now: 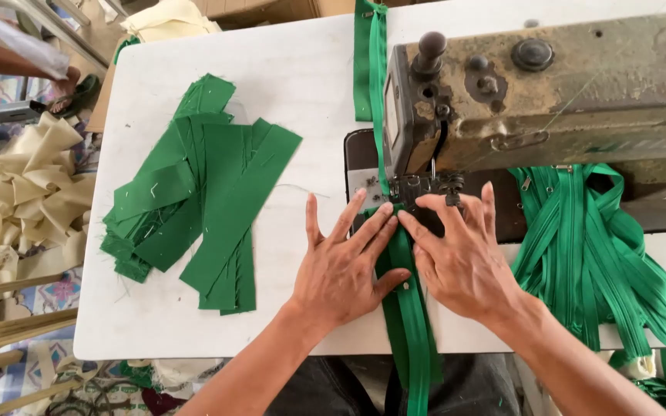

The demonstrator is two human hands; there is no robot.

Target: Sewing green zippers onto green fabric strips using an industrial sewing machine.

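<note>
left hand point(342, 271): spread flat, fingers pressing the green zipper strip point(408, 308) against the desk point(302, 85), fingertips just before the presser foot point(418, 187).
right hand point(460, 258): spread flat on the strip's other side, fingertips touching the left ones.
strip: runs under the foot of the worn sewing machine point(549, 85), hangs off the desk's near edge.
left of hands: stack of green fabric pieces point(202, 189).
right: heap of green zippers point(595, 246), apparently joined.

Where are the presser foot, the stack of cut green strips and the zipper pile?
presser foot point(418, 187), head view, its dark metal block.
stack of cut green strips point(202, 189), head view, middle of stack.
zipper pile point(587, 246), head view, centre of heap.
</note>
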